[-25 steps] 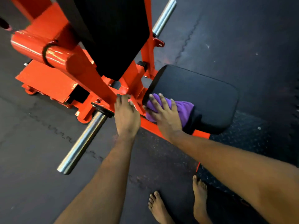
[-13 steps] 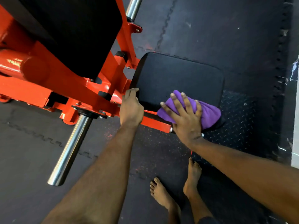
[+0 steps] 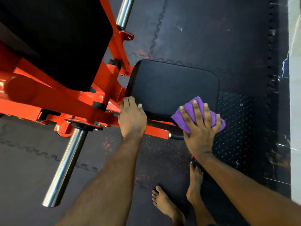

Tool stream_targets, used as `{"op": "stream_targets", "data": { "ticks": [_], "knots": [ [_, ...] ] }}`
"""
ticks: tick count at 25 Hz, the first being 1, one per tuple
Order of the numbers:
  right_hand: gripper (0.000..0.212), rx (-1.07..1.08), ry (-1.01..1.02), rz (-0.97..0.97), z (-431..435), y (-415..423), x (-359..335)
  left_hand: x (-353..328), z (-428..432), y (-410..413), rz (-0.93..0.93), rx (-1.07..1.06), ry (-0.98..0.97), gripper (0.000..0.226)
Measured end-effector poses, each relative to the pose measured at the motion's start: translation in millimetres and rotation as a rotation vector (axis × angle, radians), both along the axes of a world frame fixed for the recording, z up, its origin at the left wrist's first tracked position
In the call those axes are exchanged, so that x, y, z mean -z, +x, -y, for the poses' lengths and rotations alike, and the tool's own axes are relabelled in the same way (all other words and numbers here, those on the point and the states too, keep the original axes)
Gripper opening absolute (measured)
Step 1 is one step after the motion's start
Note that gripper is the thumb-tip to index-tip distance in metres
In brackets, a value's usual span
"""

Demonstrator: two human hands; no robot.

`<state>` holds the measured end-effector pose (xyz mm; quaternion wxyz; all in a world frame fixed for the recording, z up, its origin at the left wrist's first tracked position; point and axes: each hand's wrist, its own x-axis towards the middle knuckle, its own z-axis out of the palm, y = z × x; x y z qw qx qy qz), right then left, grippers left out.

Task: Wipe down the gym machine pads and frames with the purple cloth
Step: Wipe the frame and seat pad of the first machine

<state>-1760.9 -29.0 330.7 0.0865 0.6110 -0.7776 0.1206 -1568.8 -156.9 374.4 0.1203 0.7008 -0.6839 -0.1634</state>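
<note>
**A:** What do you have at the left edge?

**B:** On my feed, a chrome bar (image 3: pixel 65 163) slants down over the dark floor mats (image 3: pixel 211 30). It sticks out of the orange frame (image 3: pixel 53 101), and a big black back pad (image 3: pixel 57 38) sits above that frame.

**A:** And the left hand?

**B:** My left hand (image 3: pixel 132 118) is on the near left corner of the seat pad (image 3: pixel 172 85), right where the pad meets the frame. Its fingers (image 3: pixel 128 101) bend over that corner and grasp it, with the thumb lying on the top face.

**A:** Where is the cloth?

**B:** The purple cloth (image 3: pixel 178 119) is bunched on the near right corner of the seat pad and hangs a little over the edge. My right hand (image 3: pixel 200 128) lies flat on it. Those fingers (image 3: pixel 197 111) are spread, released and fairly straight, pressing the cloth down rather than clutching it.

**A:** Anything further right?

**B:** There's a dark diamond-pattern plate (image 3: pixel 234 128) on the floor just beside the pad, and a pale wall (image 3: pixel 294 111) at the frame's edge. Bare feet (image 3: pixel 162 203) stand on the mats below the arms.
</note>
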Motion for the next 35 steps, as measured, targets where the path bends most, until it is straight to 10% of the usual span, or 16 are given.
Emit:
{"op": "stream_targets", "data": {
  "ticks": [10, 16, 19, 29, 35],
  "knots": [
    [0.078, 0.168, -0.05, 0.091, 13.8, 35.0, 12.7, -2.4, -0.6, -3.8, 0.117, 0.03, 0.026, 0.027],
    [0.06, 0.882, -0.651, 0.884, 63.3, 63.0, -3.8, -0.5, -0.1, -4.8, 0.14, 0.048, 0.046, 0.028],
    [0.059, 1.058, -0.561, 1.005, 75.1, 45.7, -17.7, -0.5, 0.5, -4.8, 0.158, 0.054, 0.05, 0.028],
    [0.061, 0.941, -0.037, 1.252, 114.1, -109.7, -38.4, 2.6, -1.1, -1.8, 0.144, 0.079, 0.055, 0.029],
    [0.036, 0.629, -0.089, 1.386, 109.8, -112.8, -38.0, 5.1, 0.3, -1.6, 0.162, 0.107, 0.072, 0.033]
  ]
}}
